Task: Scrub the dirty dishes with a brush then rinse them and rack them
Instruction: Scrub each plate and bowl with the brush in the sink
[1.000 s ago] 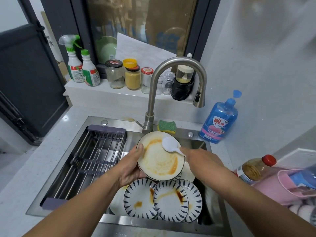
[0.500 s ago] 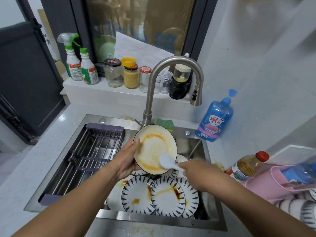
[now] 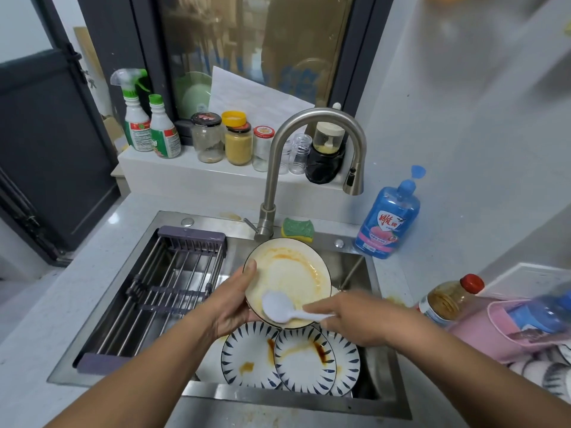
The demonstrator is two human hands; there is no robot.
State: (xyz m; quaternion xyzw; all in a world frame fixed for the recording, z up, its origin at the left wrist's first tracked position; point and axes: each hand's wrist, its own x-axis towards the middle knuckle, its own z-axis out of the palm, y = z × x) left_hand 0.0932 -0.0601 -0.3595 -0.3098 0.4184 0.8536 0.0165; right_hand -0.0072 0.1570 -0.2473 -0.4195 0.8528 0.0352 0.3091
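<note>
Head camera, first question: where is the dirty plate (image 3: 290, 273)?
— It is above the sink (image 3: 278, 396), tilted so that its inside faces the camera. Orange sauce marks run along its upper and right side.

Who holds it, and how are the fingers?
— The left hand (image 3: 230, 299) grips it at the left edge. The thumb lies on the inner rim. The other fingers are behind the plate, so I cannot tell how they lie.

And the brush (image 3: 278, 305)?
— The right hand (image 3: 355, 319) holds its white handle, with the fingers curled around it. The round head touches the lower part of the plate.

What is below?
— Two plates with a blue pattern (image 3: 250, 356) lie in the sink, overlapping, both with brown and orange stains.

And the rack (image 3: 160, 291)?
— It sits over the left half of the sink. The faucet (image 3: 274, 180) stands behind the plate, with a green sponge (image 3: 297, 229) just beside its base and a blue soap bottle (image 3: 387, 223) further right.
</note>
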